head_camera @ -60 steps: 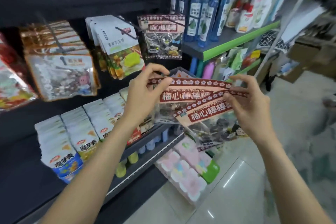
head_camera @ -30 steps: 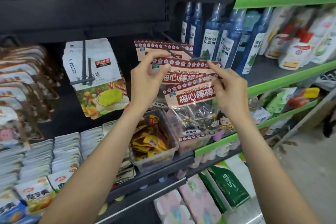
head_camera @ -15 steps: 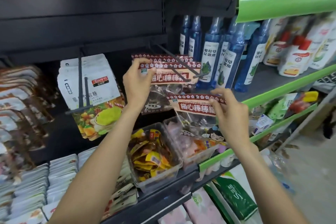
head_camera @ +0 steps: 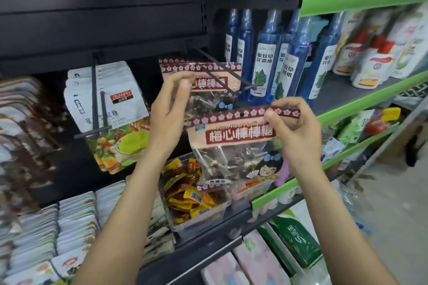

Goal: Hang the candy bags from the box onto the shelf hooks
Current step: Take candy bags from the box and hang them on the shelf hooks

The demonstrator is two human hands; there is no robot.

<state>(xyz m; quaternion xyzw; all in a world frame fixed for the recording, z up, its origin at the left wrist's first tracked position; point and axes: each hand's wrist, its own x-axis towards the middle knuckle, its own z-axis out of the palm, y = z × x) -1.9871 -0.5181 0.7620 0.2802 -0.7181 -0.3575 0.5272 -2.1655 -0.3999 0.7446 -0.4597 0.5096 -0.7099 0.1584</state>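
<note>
My right hand [head_camera: 294, 132] pinches the flowered red top strip of a lollipop candy bag [head_camera: 238, 146], thumb and fingers curled over the strip near its right end. The bag hangs free in front of the shelf, below and just in front of the hook [head_camera: 222, 69], with its punched hole in the top strip not on the hook. The clear lower half of the bag shows dark wrapped sweets and a cartoon girl with a fan.

My left hand [head_camera: 171, 111] is raised beside the hung bags [head_camera: 208, 81] of the same kind, which sit on the black double-wire hook. Its fingers are loosely curled, with the fingertips at the left edge of the front hung bag; I cannot tell whether they actually pinch it or only touch it. The left end of the bag I carry lies just beside this hand's palm.

To the left, white pouches [head_camera: 106, 104] hang on another hook, and brown packs [head_camera: 20, 122] hang farther left still. Behind the carried bag, a clear tub [head_camera: 194, 196] of yellow and orange packets stands on the lower shelf. To the right, blue bottles [head_camera: 266, 60] stand in a row at the left end of the green-edged shelf [head_camera: 361, 104].
</note>
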